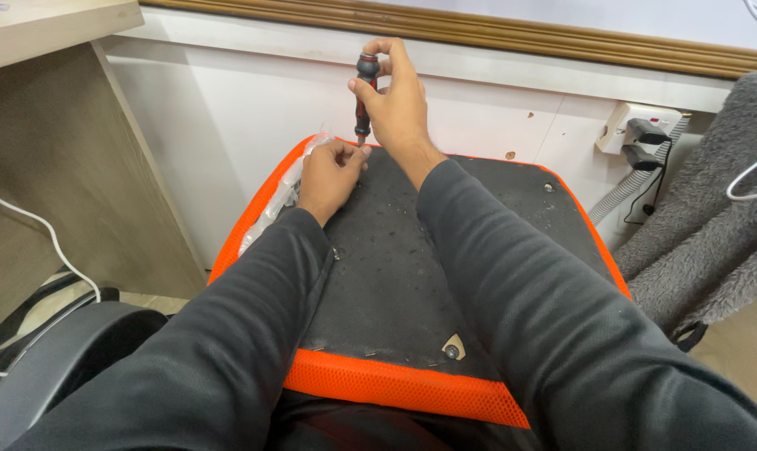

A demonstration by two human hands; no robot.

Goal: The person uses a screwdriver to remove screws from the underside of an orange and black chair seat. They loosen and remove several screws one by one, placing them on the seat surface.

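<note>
A red-and-black screwdriver [363, 96] is held upright by the right hand [398, 100], fingers closed round its handle top, tip set down at the far edge of the upturned seat base [395, 259], black underside with orange mesh border [395, 386]. The left hand [330, 173] is curled shut, fingertips pinched at the screwdriver tip; what is pinched cannot be told. A clear plastic bag [288, 190] lies beside the left hand. A wall socket with plugs [642, 134] is seen at right.
</note>
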